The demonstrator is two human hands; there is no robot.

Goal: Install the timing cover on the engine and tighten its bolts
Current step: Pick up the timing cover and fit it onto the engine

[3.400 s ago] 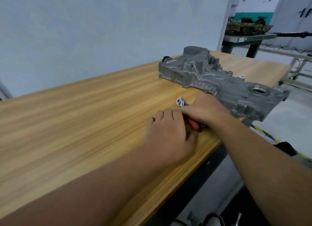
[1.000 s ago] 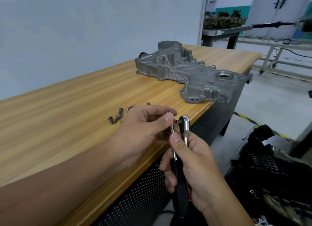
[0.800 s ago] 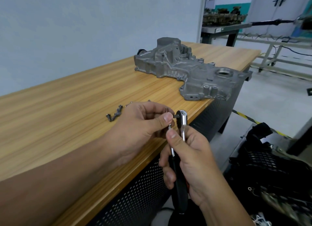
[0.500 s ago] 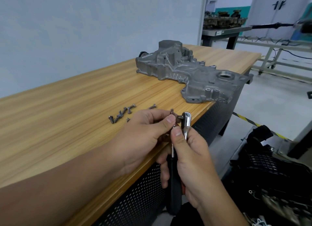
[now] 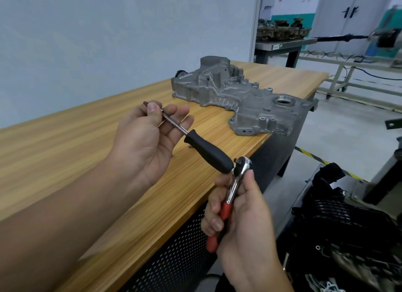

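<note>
A: Where is the cover?

B: It lies flat on the bench, at the far right end, grey cast metal. Its near right corner sits at the bench edge, and the round bore in it faces up. Neither hand touches it; both are well apart from it, nearer the camera.

A: What is the left hand doing?

B: It is held palm up above the bench. The thumb presses a thin metal shaft down against the fingers, near the shaft's far tip. The other fingers are loosely curled, not closed into a fist. That shaft belongs to a driver with a black handle, which slants down and to the right out of the hand.

A: And the right hand?

B: It is closed around a ratchet, off the bench edge, over the floor. The fingers wrap the red grip, and the thumb lies along the chrome neck. The ratchet stands nearly upright, head on top.

A: Do the two tools meet?

B: The butt of the black handle sits right at the ratchet head. I cannot tell if they are locked together or only touching.

A: Any bolts in view?

B: A small dark bit shows on the bench just under the black handle, by the left hand. It is too small to name.
</note>
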